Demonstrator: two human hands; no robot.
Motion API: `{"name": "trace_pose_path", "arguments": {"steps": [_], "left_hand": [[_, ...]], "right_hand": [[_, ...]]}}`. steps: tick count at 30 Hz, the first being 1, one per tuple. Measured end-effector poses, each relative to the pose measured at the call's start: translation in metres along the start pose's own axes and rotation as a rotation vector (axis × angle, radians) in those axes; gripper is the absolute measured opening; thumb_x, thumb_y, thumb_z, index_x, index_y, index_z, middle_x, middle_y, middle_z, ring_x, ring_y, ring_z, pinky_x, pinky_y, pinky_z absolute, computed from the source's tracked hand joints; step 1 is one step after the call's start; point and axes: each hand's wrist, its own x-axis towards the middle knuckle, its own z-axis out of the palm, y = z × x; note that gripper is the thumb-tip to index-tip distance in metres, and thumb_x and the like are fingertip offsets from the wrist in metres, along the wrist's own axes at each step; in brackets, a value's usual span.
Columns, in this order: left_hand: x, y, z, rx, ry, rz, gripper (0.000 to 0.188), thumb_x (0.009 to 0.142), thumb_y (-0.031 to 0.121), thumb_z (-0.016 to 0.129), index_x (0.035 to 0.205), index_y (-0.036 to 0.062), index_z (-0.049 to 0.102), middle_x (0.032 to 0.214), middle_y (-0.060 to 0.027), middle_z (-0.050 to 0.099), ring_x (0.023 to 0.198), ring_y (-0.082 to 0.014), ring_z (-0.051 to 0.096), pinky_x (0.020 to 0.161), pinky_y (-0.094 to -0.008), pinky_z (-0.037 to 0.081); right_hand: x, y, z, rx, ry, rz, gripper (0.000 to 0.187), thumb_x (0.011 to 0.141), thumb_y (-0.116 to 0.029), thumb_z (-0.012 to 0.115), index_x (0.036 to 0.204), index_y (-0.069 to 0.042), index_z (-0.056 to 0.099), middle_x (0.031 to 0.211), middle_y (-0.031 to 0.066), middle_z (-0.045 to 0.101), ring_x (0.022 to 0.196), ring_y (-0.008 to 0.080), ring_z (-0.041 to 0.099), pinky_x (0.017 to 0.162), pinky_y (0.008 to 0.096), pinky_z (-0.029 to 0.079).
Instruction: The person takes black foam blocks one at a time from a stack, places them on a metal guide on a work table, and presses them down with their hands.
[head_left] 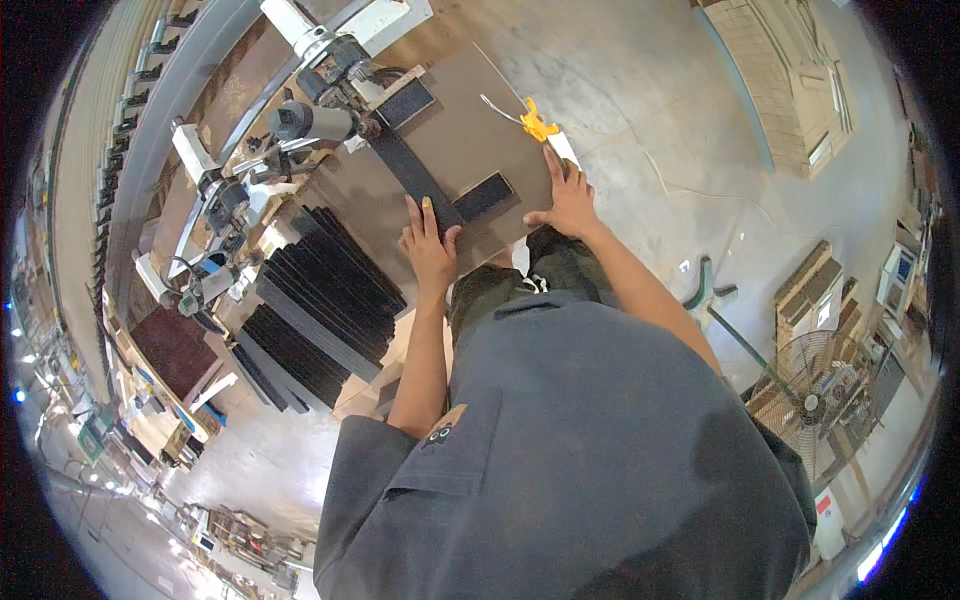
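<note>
A long black strip (412,172) lies slantwise on the brown worktop (345,190), its far end under a machine head (322,122). On its near end rests my left hand (432,255), fingers stretched out and a yellowish covering on one fingertip. Beside the strip's near end is a short black block (484,197). My right hand (570,203) is at the worktop's right edge, thumb and fingers spread, holding nothing. Its index fingertip is close to a white piece (565,150) below a yellow clip-like part (538,121). Another short black block (407,103) sits by the machine head.
Many similar black strips (325,285) stand in rows left of my left forearm. More machine heads (215,200) line the left side. At the right are a floor fan (811,404), stacked boards (808,285) and a large pile of panels (785,80).
</note>
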Motion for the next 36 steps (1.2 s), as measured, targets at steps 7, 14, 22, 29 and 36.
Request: {"name": "trace_pose_path", "arguments": {"steps": [7,14,22,29,36], "left_hand": [[0.002,0.001,-0.003,-0.035,-0.013,-0.016,0.077,0.103,0.044,0.073,0.167,0.0089,0.049,0.183,-0.0177,0.032,0.119,-0.0412,0.058,0.109,-0.0533,0.041],[0.006,0.006,-0.008,-0.060,-0.039,-0.032,0.075,0.106,0.045,0.070,0.169,0.0103,0.047,0.184,-0.0157,0.030,0.128,-0.0444,0.056,0.114,-0.0563,0.039],[0.007,0.004,-0.011,-0.035,0.014,-0.031,0.079,0.101,0.041,0.077,0.167,0.0104,0.049,0.182,-0.0165,0.032,0.130,-0.0448,0.057,0.114,-0.0558,0.041],[0.028,0.008,-0.023,-0.198,-0.007,-0.167,0.080,0.102,0.047,0.076,0.166,0.0081,0.049,0.177,-0.0202,0.040,0.141,-0.0457,0.059,0.113,-0.0565,0.048],[0.088,0.032,-0.017,0.009,0.120,-0.382,0.085,0.101,0.052,0.074,0.166,0.0044,0.045,0.169,-0.0215,0.050,0.117,-0.0464,0.075,0.093,-0.0535,0.063]], "right_hand": [[0.000,0.000,0.001,-0.010,0.010,0.000,0.158,0.061,-0.066,0.100,0.181,-0.039,0.001,0.172,0.0313,0.031,0.157,0.0526,0.034,0.121,0.0722,0.033],[0.002,-0.002,-0.002,-0.046,0.018,-0.006,0.159,0.061,-0.068,0.100,0.181,-0.038,0.001,0.171,0.0297,0.033,0.154,0.0515,0.039,0.119,0.0701,0.037],[0.011,-0.002,0.004,-0.050,-0.003,0.010,0.161,0.061,-0.067,0.100,0.181,-0.040,-0.003,0.175,0.0308,0.028,0.157,0.0521,0.036,0.121,0.0697,0.035],[0.010,-0.003,0.000,-0.062,-0.007,0.012,0.163,0.061,-0.067,0.101,0.179,-0.043,-0.009,0.175,0.0306,0.027,0.158,0.0536,0.035,0.121,0.0715,0.035],[0.013,-0.001,0.001,-0.036,-0.039,0.001,0.166,0.060,-0.068,0.101,0.179,-0.044,-0.011,0.175,0.0316,0.026,0.158,0.0552,0.033,0.121,0.0730,0.033]]}}
